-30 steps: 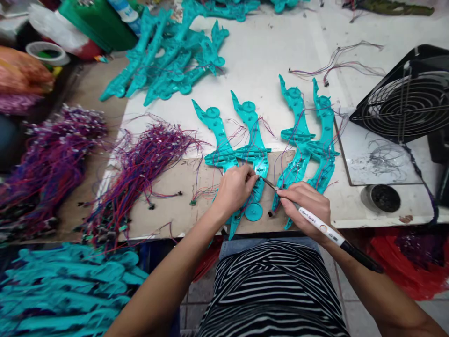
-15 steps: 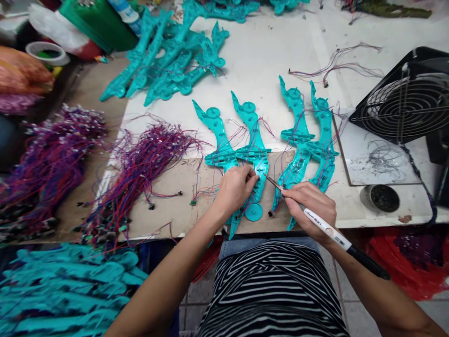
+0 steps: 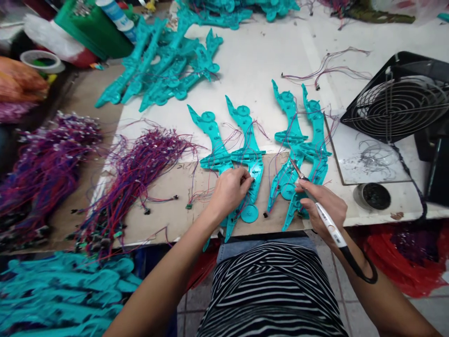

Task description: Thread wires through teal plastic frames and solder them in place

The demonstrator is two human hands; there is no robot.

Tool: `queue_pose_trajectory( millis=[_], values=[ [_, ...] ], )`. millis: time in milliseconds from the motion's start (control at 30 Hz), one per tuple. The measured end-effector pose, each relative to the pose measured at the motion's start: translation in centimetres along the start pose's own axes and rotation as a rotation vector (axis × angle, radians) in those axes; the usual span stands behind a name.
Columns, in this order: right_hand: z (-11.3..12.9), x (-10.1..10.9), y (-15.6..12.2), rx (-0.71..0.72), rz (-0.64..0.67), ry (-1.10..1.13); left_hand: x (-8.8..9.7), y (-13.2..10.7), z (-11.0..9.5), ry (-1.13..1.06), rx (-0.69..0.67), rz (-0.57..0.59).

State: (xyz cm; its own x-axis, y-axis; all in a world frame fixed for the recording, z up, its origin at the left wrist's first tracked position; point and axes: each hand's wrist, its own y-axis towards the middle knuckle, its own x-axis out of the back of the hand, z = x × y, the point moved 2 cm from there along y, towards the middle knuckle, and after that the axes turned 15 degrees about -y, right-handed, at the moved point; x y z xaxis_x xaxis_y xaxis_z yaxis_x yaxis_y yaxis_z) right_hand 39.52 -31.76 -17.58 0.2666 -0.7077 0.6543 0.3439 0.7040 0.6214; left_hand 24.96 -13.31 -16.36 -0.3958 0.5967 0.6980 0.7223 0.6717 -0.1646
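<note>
My right hand (image 3: 324,208) grips a soldering iron (image 3: 328,221) with a white handle and a black cord. Its metal tip points up and left, over the right-hand pair of teal plastic shells (image 3: 293,114). My left hand (image 3: 231,191) is closed in a pinch on the inner face of another teal plastic shell (image 3: 257,171). A small dark bit shows at its fingertips, but what they hold is hidden. Left of that shell lies a similar teal shell (image 3: 213,133), partly under my left hand. Thin red and blue wires run across these shells.
Two bundles of red and purple wires (image 3: 140,164) lie to the left. Behind them is a heap of teal shells (image 3: 164,65). At right stand a black fan (image 3: 403,103), a white board (image 3: 358,164) with thin wire scraps, and a small round tin (image 3: 358,199).
My right hand has drawn the soldering iron right, away from the shell under my left hand. My left hand stays pinched at the same shell. The view has shifted slightly.
</note>
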Motion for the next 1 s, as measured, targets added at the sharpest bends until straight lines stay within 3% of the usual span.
queue_pose_trajectory(
  millis=[100,167,267,333,533,700,867,1000],
  values=[
    [-0.4,0.1,-0.2,0.057,0.002,-0.076,0.2,-0.1,-0.1,0.004,-0.015,0.001],
    [-0.6,0.4,-0.3,0.037,-0.004,-0.086,0.3,-0.2,-0.6,0.040,-0.076,-0.071],
    [-0.8,0.8,-0.5,-0.040,-0.014,-0.056,-0.3,0.0,-2.6,0.112,-0.229,-0.172],
    [-0.9,1.1,-0.6,-0.090,-0.025,-0.032,-1.4,0.5,-4.1,0.136,-0.288,-0.130],
    [-1.1,2.0,-0.9,-0.180,-0.055,-0.021,-4.6,2.8,-6.7,0.207,-0.240,-0.048],
    [-1.3,2.6,-1.2,-0.203,-0.087,0.014,-5.2,2.1,-7.2,0.260,-0.255,-0.077],
    [-1.3,2.5,-1.4,-0.188,-0.089,0.031,-6.0,1.4,-7.4,0.426,-0.247,0.015],
    [-1.3,2.5,-1.5,-0.199,-0.091,0.052,-6.3,2.0,-7.2,0.393,-0.220,0.043]
  ],
)
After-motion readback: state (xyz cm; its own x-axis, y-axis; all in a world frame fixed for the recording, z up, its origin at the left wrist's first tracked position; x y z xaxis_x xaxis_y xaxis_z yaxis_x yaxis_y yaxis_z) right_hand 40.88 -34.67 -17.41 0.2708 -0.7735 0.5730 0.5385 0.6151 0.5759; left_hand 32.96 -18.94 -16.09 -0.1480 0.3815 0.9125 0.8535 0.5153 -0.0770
